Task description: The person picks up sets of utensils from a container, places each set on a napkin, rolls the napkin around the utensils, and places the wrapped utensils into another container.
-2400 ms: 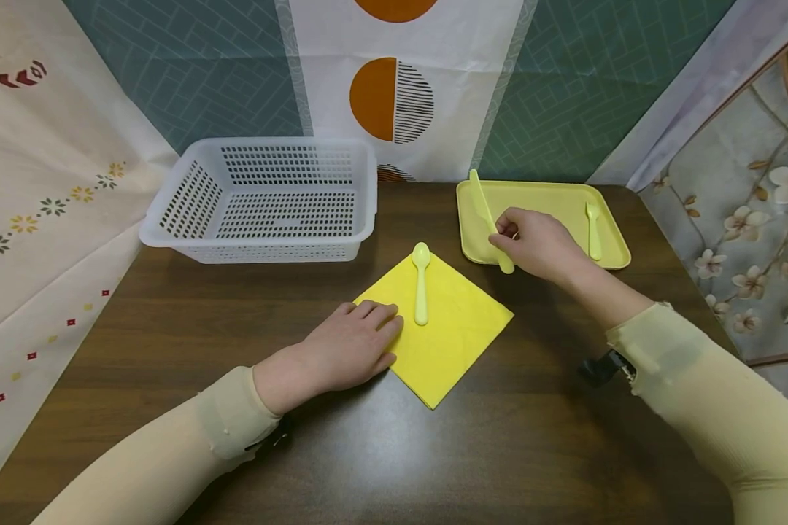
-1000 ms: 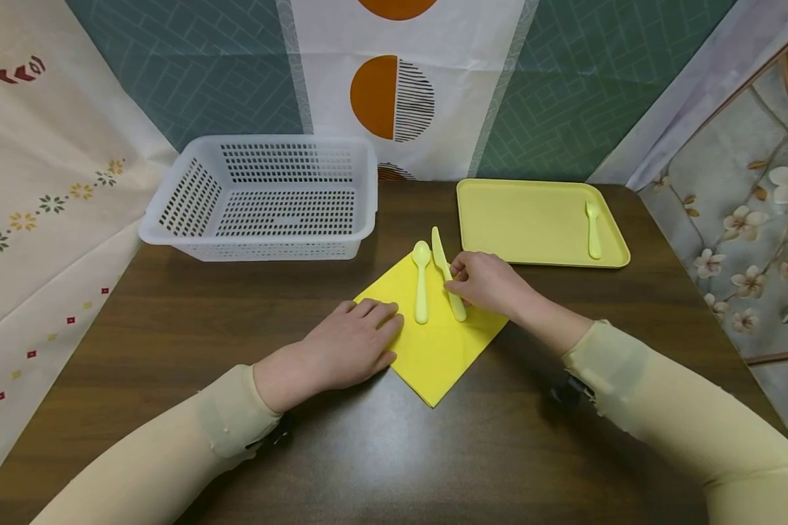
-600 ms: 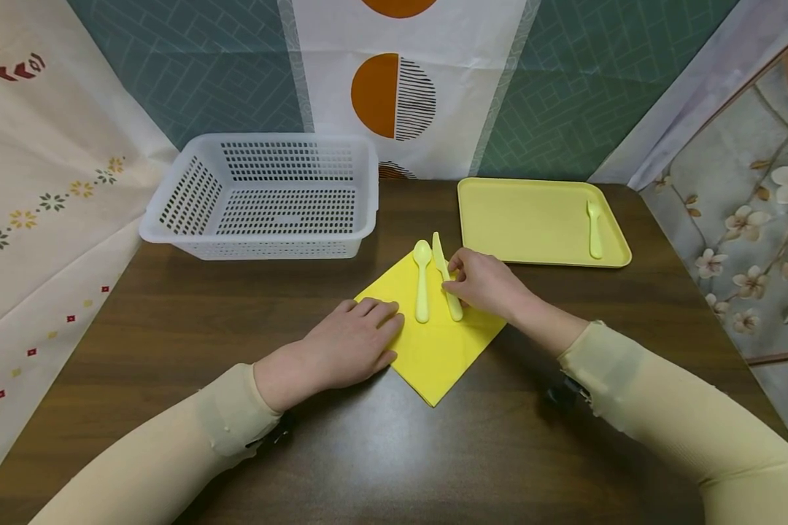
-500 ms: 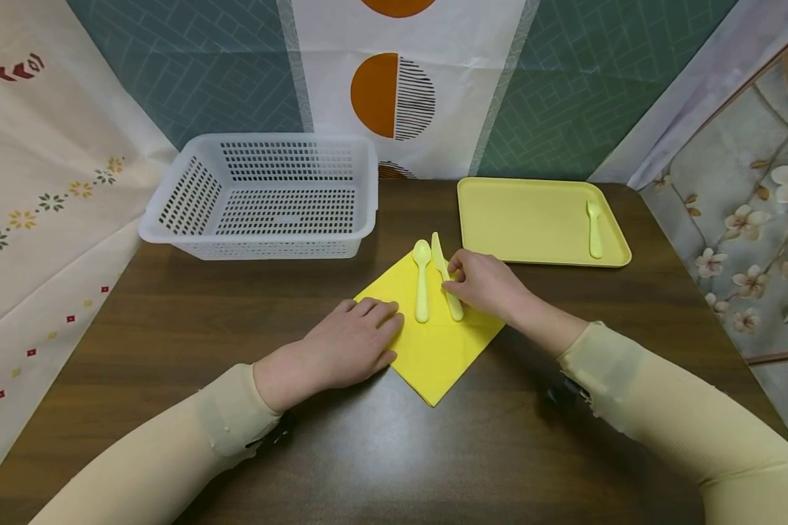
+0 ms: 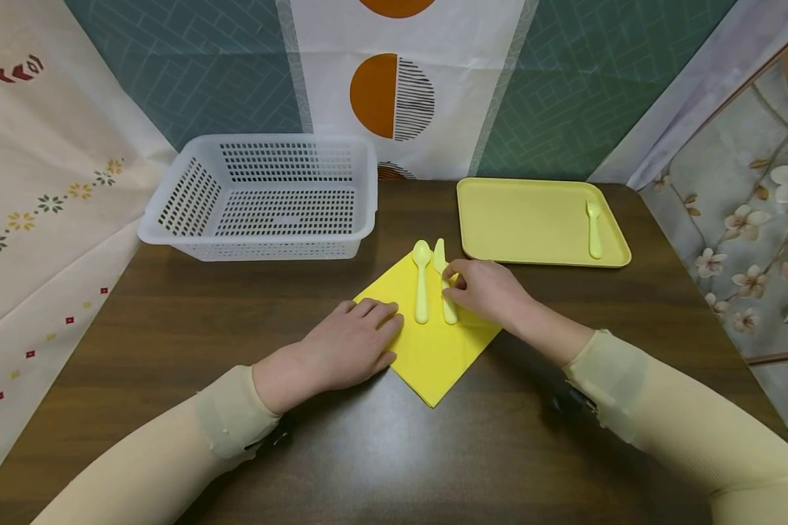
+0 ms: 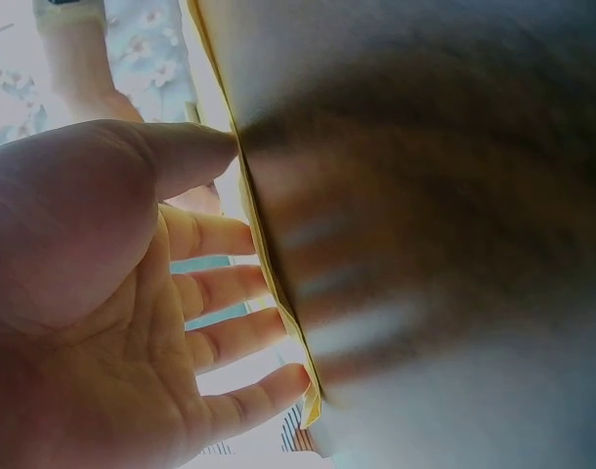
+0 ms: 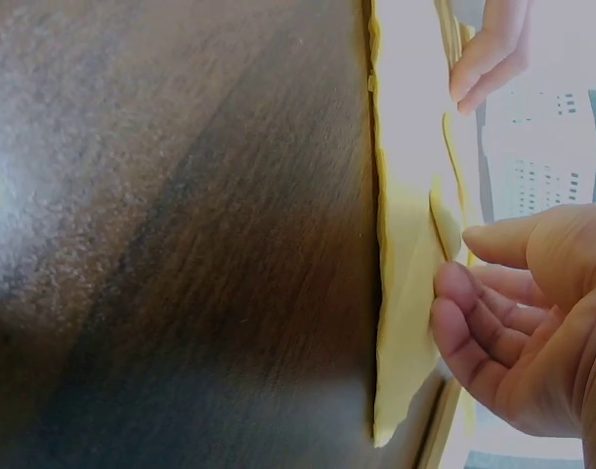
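In the head view, a yellow napkin lies diamond-wise on the table. My left hand rests on its left corner, fingers spread and fairly straight; the left wrist view shows those fingertips along the napkin's edge. A pale yellow-green spoon lies on the napkin, bowl away from me. Just right of it is a matching knife, nearly parallel to the spoon. My right hand pinches the knife's handle between thumb and fingers, low over the napkin; part of the handle is hidden by the fingertips.
A yellow tray stands at the back right, with a matching fork near its right end. At the back left is a white perforated plastic basket. Printed cloths hang behind and on both sides of the dark wooden table.
The right hand has brought the knife from the tray to the napkin beside the spoon. Over the last half second the knife has turned straighter and shifted slightly towards me. The left hand stays put.
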Motion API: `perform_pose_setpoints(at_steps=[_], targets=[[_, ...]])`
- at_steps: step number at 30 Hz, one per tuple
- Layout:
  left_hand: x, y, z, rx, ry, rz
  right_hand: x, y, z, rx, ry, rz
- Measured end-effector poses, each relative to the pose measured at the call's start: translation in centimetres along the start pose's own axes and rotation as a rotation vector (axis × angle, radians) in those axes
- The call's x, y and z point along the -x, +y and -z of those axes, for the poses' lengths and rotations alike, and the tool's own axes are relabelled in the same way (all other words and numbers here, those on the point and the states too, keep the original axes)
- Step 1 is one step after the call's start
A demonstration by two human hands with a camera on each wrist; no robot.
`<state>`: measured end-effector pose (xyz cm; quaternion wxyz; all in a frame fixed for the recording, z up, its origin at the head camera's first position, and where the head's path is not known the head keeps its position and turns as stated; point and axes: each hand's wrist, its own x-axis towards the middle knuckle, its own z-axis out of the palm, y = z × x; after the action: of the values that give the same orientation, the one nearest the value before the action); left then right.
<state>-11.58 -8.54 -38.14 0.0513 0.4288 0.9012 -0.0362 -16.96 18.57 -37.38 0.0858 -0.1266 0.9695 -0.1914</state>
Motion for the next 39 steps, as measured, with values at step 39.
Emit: perform_pose_setpoints(at_steps=[39], targets=[[0.0,0.0,0.1,-0.001,-0.007,0.0,1.0,1.3,0.4,-0.011,-0.123,0.293]])
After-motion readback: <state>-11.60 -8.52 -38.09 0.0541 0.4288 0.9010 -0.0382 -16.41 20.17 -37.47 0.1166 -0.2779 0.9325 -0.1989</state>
